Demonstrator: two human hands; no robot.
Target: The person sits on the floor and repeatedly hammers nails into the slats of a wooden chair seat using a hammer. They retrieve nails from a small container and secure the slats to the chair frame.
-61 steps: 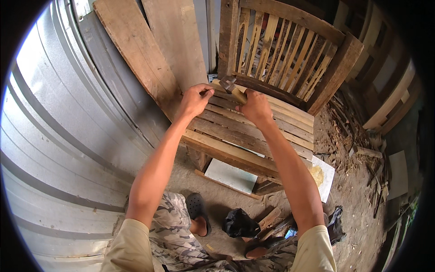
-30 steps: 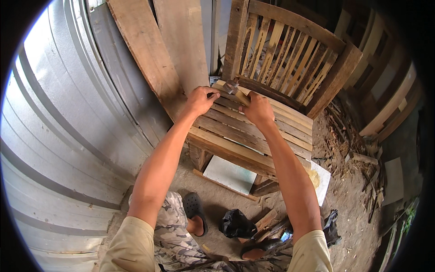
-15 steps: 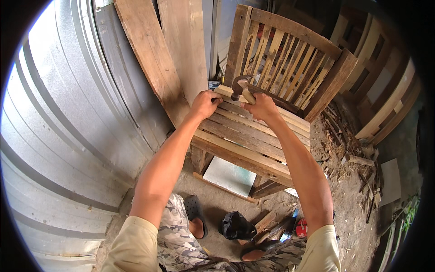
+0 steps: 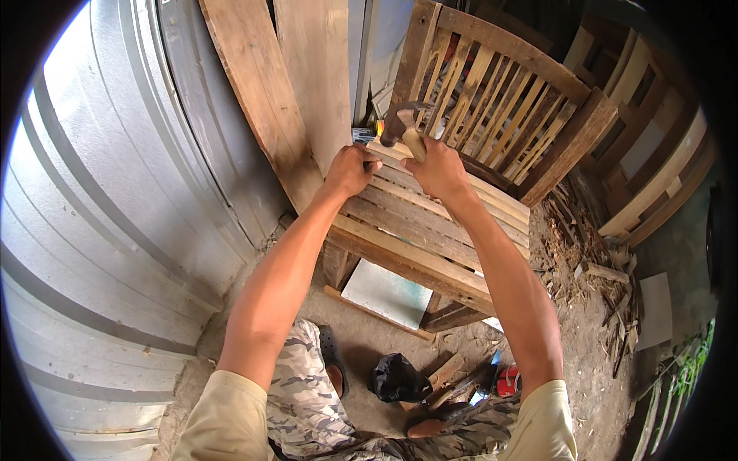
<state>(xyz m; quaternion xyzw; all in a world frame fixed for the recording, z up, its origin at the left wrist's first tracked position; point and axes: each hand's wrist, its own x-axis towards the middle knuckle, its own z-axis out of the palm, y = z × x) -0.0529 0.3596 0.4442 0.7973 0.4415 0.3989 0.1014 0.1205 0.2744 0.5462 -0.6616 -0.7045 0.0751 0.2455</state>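
Where the curved wall of grey corrugated metal sheeting (image 4: 100, 230) fills the left of the view, a slatted seat of pale weathered timber (image 4: 430, 230) serves as the worktop, with bare dusty ground below it. Two long brown planks (image 4: 284, 100) lean upright against the metal just left of the seat, and a slatted wooden chair back (image 4: 500, 107) rises behind it. Beyond the seat's right side lie wood scraps and splinters (image 4: 592, 246); under it sits a flat white panel (image 4: 384, 292). Nearer the person than the seat, a crumpled black bag (image 4: 396, 376) and a small red object (image 4: 507, 380) rest on the dirt beside the camouflage trousers (image 4: 307, 399).

Both bare forearms stretch forward from the lower edge and meet at the seat's far edge. The left hand (image 4: 350, 170) is curled, knuckles up, its fingers closed and pressed to the rearmost slat; what it pinches cannot be told. The right hand (image 4: 438, 169) is clamped around the pale wooden handle of a hammer (image 4: 403, 123), gripping close under the head.

That hammer has a dark, rust-brown steel head and a short light handle, mostly hidden in the fist. It stands raised just above the seat's back edge, in front of the chair back's lower slats, head pointing left towards the left hand.
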